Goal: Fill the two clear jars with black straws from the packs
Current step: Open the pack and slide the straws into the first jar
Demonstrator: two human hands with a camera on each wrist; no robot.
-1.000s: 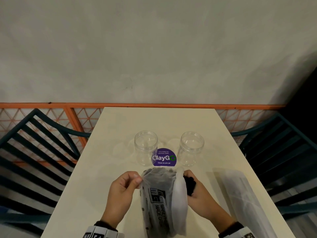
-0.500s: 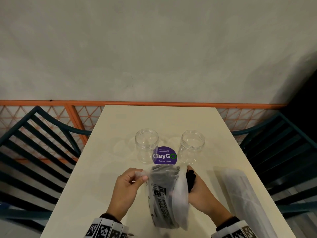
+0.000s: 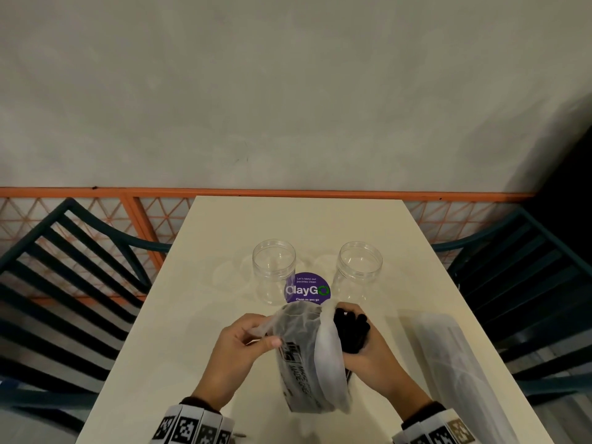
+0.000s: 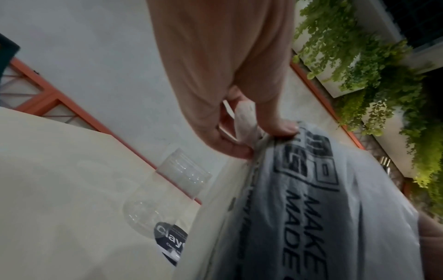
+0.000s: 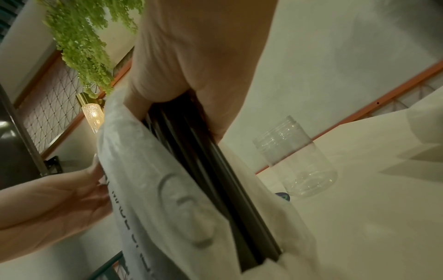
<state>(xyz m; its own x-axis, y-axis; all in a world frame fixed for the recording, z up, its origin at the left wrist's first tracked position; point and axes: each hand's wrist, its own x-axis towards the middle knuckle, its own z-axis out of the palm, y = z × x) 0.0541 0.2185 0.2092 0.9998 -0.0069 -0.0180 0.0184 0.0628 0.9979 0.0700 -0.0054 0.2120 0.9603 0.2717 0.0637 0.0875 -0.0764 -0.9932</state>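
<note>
Now the left hand (image 3: 243,342) is pinching the torn top edge of a frosted white plastic pack with black printed lettering (image 3: 304,363), thumb and fingers (image 4: 278,130) pressed together on a twisted strip of the film. This pack is standing nearly upright on the near part of the cream-coloured counter (image 3: 198,283), between both hands, its mouth gaping towards the two jars. The right hand (image 3: 373,357) is gripping a bundle of thin black straws (image 3: 350,331) — its fingers are curling round them just beside the pack's right edge, and from the right wrist view the straws (image 5: 206,170) are running down inside the film. Whether their lower ends are touching the counter is hard to say, since the plastic is hiding them.

Beyond the hands, the left clear round plastic jar (image 3: 274,270) and the right clear round plastic jar (image 3: 358,270) are standing upright and lidless, apart from each other, holding no straws. A round purple sticker (image 3: 307,288) is lying flat between them. A second frosted plastic pack (image 3: 448,357) is lying flat near the counter's right edge, apart from the right hand.
</note>
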